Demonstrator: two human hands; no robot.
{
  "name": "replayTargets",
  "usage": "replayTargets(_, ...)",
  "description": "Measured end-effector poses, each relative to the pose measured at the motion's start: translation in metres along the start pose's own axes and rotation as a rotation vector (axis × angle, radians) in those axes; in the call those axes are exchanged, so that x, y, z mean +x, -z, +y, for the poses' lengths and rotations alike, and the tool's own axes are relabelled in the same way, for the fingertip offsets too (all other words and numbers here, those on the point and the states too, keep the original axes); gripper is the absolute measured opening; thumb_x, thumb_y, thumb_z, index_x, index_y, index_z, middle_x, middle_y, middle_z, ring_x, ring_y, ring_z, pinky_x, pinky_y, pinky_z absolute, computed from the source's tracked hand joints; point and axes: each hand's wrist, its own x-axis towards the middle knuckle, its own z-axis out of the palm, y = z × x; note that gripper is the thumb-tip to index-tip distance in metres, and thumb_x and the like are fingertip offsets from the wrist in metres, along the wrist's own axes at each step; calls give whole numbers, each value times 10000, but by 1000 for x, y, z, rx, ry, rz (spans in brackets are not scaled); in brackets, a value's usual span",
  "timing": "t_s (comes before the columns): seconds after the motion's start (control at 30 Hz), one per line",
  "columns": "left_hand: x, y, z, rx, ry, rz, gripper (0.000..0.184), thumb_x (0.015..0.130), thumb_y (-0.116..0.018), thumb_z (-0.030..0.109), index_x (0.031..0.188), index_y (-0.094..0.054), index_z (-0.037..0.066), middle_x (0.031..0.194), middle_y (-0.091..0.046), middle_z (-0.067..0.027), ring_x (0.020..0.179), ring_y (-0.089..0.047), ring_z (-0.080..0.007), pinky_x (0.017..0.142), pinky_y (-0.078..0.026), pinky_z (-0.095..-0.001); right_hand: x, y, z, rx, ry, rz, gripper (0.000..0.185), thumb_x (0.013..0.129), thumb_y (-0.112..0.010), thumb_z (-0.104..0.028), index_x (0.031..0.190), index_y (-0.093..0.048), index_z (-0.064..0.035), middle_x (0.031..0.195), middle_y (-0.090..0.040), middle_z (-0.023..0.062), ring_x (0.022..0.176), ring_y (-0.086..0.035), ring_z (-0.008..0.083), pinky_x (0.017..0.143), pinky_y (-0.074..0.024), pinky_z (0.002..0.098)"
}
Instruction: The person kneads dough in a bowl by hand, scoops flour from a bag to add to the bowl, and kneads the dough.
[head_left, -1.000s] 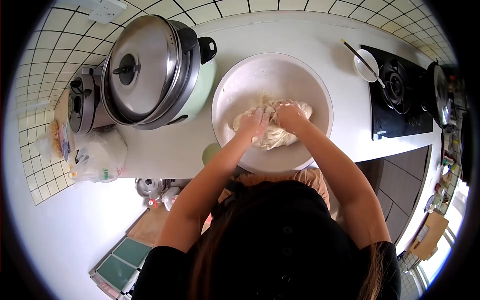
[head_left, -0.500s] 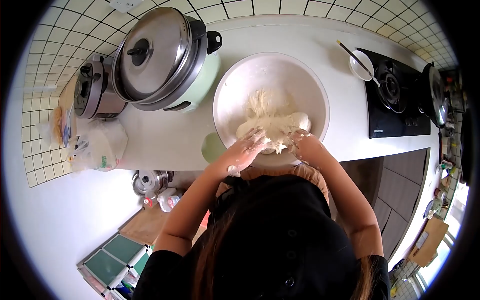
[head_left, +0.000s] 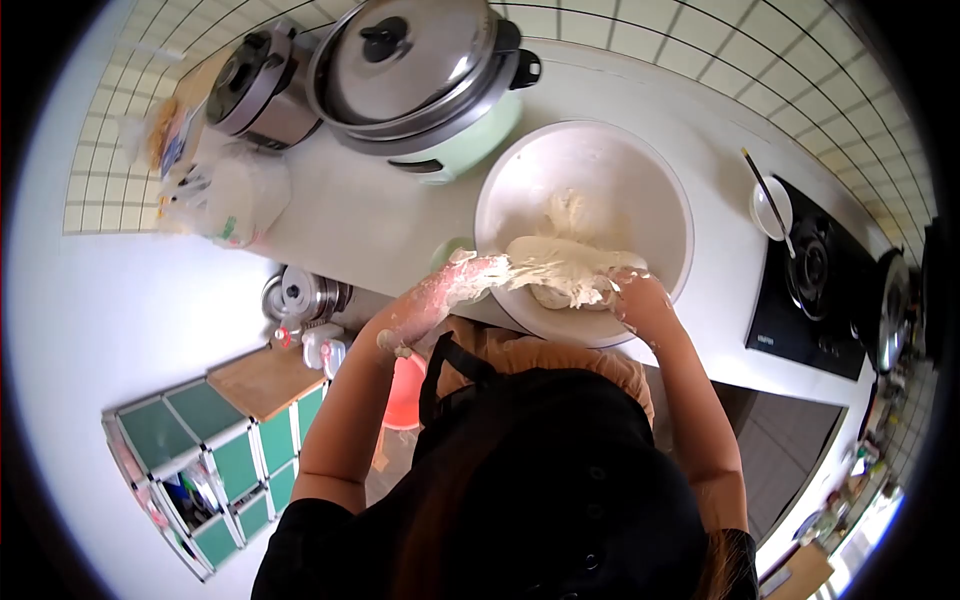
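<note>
A lump of pale, sticky dough (head_left: 565,262) lies in a large white bowl (head_left: 668,180) on the counter, with a loose piece behind it. My left hand (head_left: 465,280), coated with dough, is at the bowl's left rim; a ragged strip of dough stretches from its fingertips to the lump. Its fingers are extended and smeared with dough. My right hand (head_left: 638,295) touches the right end of the lump inside the bowl, its fingers curled against the dough and partly covered by it.
A large lidded pot (head_left: 440,140) and a smaller cooker (head_left: 262,90) stand behind on the left, near a plastic bag (head_left: 235,195). On the right, a small white bowl (head_left: 768,212) with a utensil sits beside a black stove (head_left: 780,320). A green round thing (head_left: 452,250) touches the bowl's left side.
My left hand has moved left to the rim, drawing out a strip of dough. My right hand stays at the dough's right end. The view has turned, shifting the counter.
</note>
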Motion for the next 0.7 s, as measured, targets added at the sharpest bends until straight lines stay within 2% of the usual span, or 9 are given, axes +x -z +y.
replayTargets(0.13,-37,7,21,-534,-191,194,646,959,-176,386,1312,-308,-139,1371,-355,-259,1262,-366,-335,1085,-216,-378,19,-1,8,-142,-76,-126,320,856,-498,-279,1073,-607,-71,1011,-634,124,932,-596,297,816,-471,392)
replayTargets(0.17,-48,12,29,-735,-247,135,639,955,-225,405,1343,-289,-99,1395,-344,-211,1269,-369,-314,1081,-234,-376,25,0,9,-175,-76,-149,316,857,-496,-280,1062,-611,-70,1008,-636,121,923,-601,295,809,-475,393)
replayTargets(0.23,-65,22,32,-709,-410,129,672,939,-253,439,1356,-277,-87,1406,-315,-228,1282,-342,-334,1078,-229,-400,32,-11,26,-275,49,-115,296,854,-500,-274,1027,-617,-64,998,-636,121,901,-605,295,782,-482,399)
replayTargets(0.4,-100,46,17,-867,-534,482,721,859,-386,506,1357,-320,-12,1321,-419,-191,1156,-446,-346,881,-414,-465,43,-15,29,-444,234,-70,241,841,-510,-263,910,-635,-69,944,-627,110,830,-610,289,705,-495,400)
replayTargets(0.5,-119,80,-13,-873,-722,339,730,841,-415,522,1373,-304,34,1316,-406,-179,1078,-472,-345,833,-428,-463,48,-16,22,-439,173,-55,227,830,-523,-260,871,-634,-66,914,-625,126,785,-615,300,683,-501,408)
replayTargets(0.53,-124,91,-16,-896,-723,421,626,851,-475,442,1340,-341,74,1270,-424,-150,983,-495,-299,727,-467,-388,49,-15,17,-470,116,-101,223,828,-527,-257,865,-632,-64,912,-624,133,774,-617,307,676,-502,413)
replayTargets(0.63,-146,154,-45,-936,-785,417,386,844,-541,298,1182,-448,136,1137,-477,-65,859,-492,-176,619,-428,-261,52,-17,1,-519,-1,-107,234,822,-536,-262,856,-627,-50,918,-621,148,780,-617,323,674,-504,419)
replayTargets(0.67,-151,168,-36,-955,-708,599,205,827,-588,167,998,-474,164,930,-477,10,682,-432,-72,460,-318,-156,54,-16,-6,-511,-63,-118,239,823,-538,-265,858,-625,-44,920,-620,151,787,-616,327,678,-504,420)
replayTargets(0.7,-155,189,-37,-911,-677,697,166,833,-575,153,923,-436,170,861,-451,22,629,-396,-60,431,-282,-161,56,-13,-14,-502,-129,-130,245,823,-541,-267,859,-624,-39,921,-619,155,794,-616,332,682,-503,421)
